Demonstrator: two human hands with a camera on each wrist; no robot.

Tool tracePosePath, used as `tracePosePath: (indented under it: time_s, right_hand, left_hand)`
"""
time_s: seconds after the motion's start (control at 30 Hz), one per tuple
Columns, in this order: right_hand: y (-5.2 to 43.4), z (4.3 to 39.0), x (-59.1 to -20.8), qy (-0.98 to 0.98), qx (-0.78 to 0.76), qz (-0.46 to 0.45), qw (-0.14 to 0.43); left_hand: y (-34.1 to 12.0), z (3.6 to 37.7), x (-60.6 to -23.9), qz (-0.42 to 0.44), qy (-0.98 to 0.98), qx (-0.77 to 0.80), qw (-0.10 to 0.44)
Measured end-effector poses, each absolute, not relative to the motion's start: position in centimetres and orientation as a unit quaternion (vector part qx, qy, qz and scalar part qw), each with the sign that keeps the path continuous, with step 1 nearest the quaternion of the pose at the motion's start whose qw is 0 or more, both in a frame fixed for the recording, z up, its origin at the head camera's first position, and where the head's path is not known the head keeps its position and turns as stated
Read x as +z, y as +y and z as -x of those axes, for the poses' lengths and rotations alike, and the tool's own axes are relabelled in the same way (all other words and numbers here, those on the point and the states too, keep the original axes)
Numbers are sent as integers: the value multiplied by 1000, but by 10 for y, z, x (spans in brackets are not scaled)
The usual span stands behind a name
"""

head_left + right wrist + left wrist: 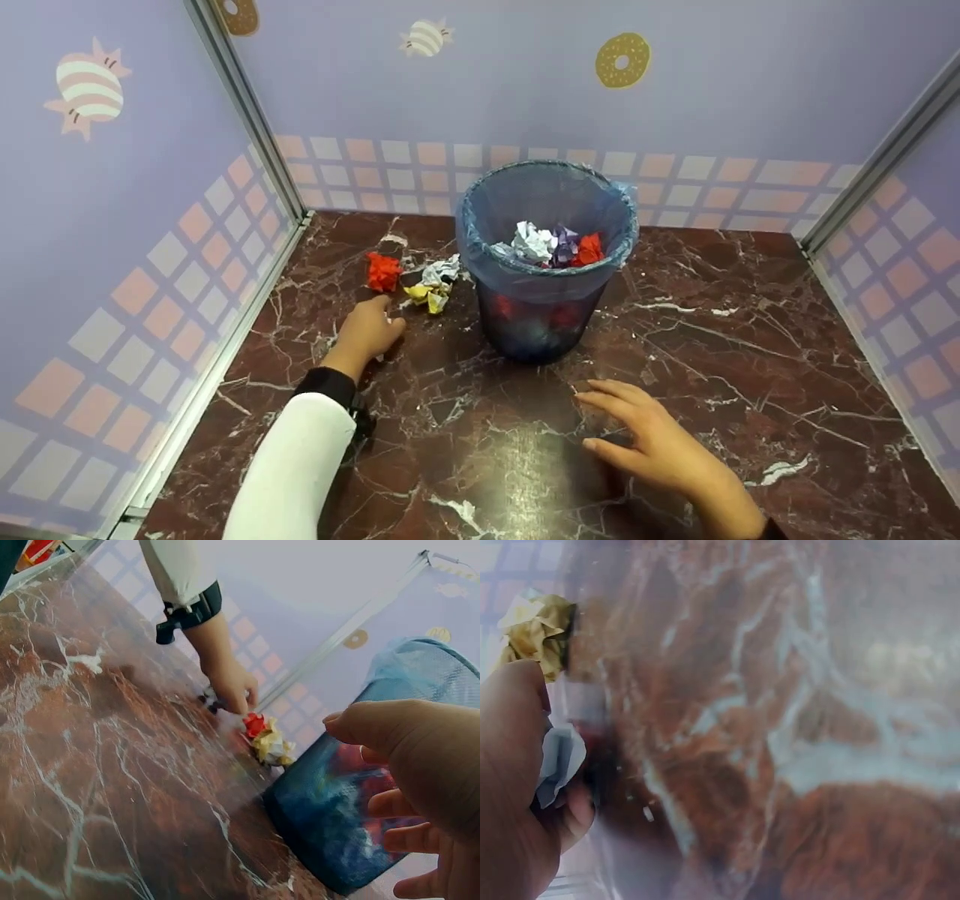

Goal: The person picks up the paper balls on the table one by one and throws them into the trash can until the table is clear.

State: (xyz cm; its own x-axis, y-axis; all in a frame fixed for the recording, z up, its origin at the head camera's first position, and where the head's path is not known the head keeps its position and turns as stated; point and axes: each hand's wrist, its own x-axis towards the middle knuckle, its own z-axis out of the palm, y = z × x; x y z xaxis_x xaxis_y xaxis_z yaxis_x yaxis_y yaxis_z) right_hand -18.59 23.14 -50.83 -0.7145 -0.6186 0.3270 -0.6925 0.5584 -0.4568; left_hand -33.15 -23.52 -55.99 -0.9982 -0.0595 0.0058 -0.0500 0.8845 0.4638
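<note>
My left hand point(367, 334) is low over the tabletop, left of the bin. Its fingers are curled round a crumpled piece of white paper point(561, 761), partly hidden by the hand. Just beyond lie a red paper ball point(384, 271), a yellow paper ball point(429, 297) and a white paper ball point(441, 270). A dark mesh waste bin point(536, 341) stands upright with a blue bag liner point(517, 281) folded over its rim. White, purple and red crumpled papers point(534, 244) fill part of it. My right hand point(656, 439), fingers spread, holds nothing, in front and right of the bin.
The dark red marbled tabletop point(720, 360) is bounded by a left panel point(150, 187), a back panel point(517, 90) and a right panel point(915, 225). Metal corner posts point(247, 105) join them. Small white scraps are scattered about the surface.
</note>
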Motion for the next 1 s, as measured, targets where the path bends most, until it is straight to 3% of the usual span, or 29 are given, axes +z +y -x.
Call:
tracePosePath:
  time_s: [0.37,0.7,1.0]
  right_hand:
    - [271,188,-485,-905,242,-339,83]
    - [317,189,-445,-923,204,-308,105]
    - [343,184,-423,-929,220,-269,124]
  left_hand:
    - [-234,344,-500,34,-971,-227,64]
    - [-216,364,-390,44,-968,-244,33]
    - [-157,381,-305,73,-970,-226,43]
